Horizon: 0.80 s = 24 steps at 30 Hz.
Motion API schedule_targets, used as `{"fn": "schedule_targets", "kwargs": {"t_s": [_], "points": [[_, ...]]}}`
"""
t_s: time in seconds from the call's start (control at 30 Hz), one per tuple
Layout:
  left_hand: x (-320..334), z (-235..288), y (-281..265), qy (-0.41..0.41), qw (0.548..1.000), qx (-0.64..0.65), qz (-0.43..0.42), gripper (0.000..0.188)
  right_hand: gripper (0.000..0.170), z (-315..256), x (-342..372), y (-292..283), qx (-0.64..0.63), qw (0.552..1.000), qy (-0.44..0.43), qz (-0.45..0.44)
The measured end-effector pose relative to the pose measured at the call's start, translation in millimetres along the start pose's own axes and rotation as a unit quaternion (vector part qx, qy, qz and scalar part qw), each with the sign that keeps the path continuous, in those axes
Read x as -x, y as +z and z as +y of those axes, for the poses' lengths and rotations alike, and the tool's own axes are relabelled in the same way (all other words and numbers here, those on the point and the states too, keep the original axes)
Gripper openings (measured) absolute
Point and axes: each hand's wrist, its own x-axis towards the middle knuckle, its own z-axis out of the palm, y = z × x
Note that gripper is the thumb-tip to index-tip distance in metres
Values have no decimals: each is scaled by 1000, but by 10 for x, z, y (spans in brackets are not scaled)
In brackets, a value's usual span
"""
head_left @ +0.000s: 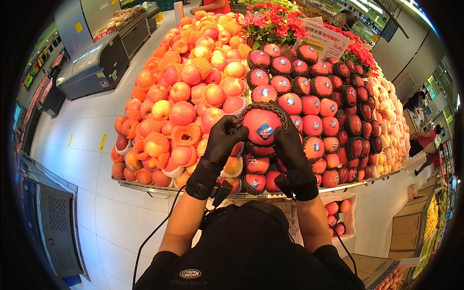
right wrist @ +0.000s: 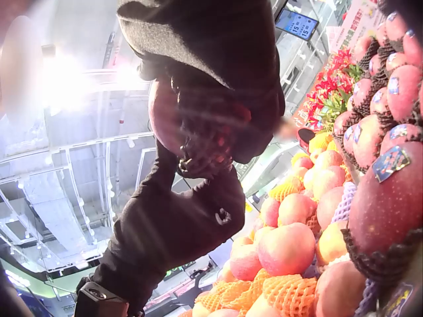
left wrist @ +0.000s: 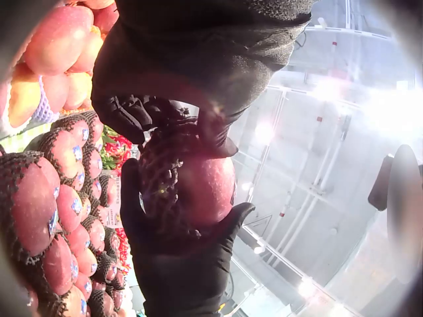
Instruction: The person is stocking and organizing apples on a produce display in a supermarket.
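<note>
Both black-gloved hands hold one large red apple (head_left: pixel 261 120) in front of the chest, above the display. A black foam net (head_left: pixel 247 107) wraps its back and sides, and a blue diamond-shaped sticker faces up. My left hand (head_left: pixel 220 144) grips the apple's left side, thumb on the front. On the other side, my right hand (head_left: pixel 294 153) grips it with its thumb near the sticker. The left wrist view shows the apple (left wrist: pixel 210 188) between the thumbs, its net bunched behind. In the right wrist view, the hands cover most of the apple (right wrist: pixel 163 117).
Netted, stickered apples (head_left: pixel 291 102) stand in rows beneath the hands. Loose apples, some in orange nets (head_left: pixel 186 135), pile up on the left. Red flowers (head_left: pixel 275 21) and a printed sign (head_left: pixel 325 38) stand behind. A box of apples (head_left: pixel 337 212) sits low at right.
</note>
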Motion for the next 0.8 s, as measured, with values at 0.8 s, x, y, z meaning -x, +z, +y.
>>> {"fn": "schedule_targets", "kwargs": {"t_s": [0.8], "points": [[69,190,263,-42,971,230,-57,50,13,-18,162,164,493,838,-58,227]]}}
